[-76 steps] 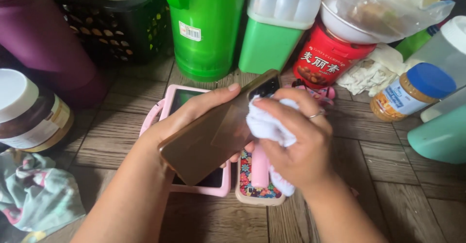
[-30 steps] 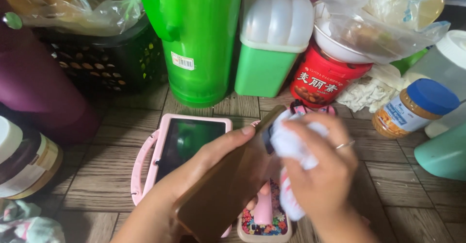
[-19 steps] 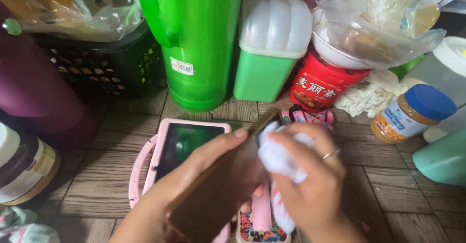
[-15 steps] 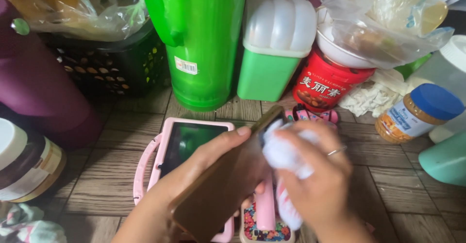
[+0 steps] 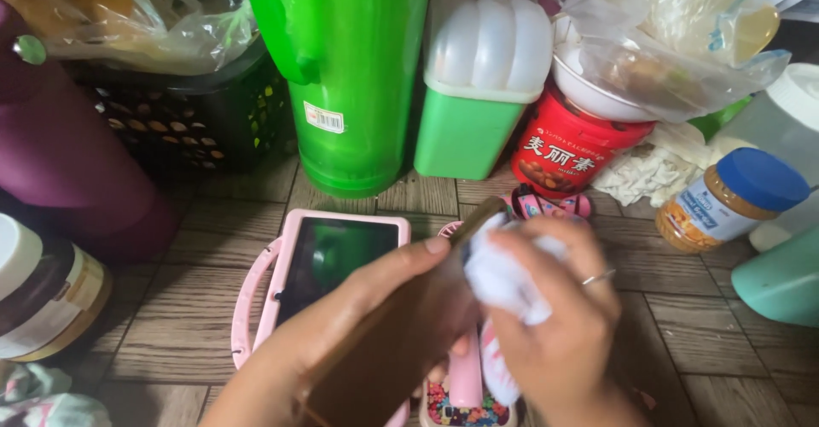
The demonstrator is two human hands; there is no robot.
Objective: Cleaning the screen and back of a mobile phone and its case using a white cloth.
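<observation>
The left hand (image 5: 358, 307) holds a flat brown phone-like slab (image 5: 392, 342) tilted above the wood-look floor (image 5: 171, 307), fingers wrapped round its edges. The right hand (image 5: 554, 325) pinches a soft white cloth (image 5: 503, 278) against it. The slab looks stiff, smooth and slippery, so the edges seem the best place to hold.

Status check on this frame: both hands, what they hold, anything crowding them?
Left hand grips flat brown phone, tilted. Right hand presses white cloth on its upper end. Pink tablet lies beneath; green jug stands behind.
</observation>
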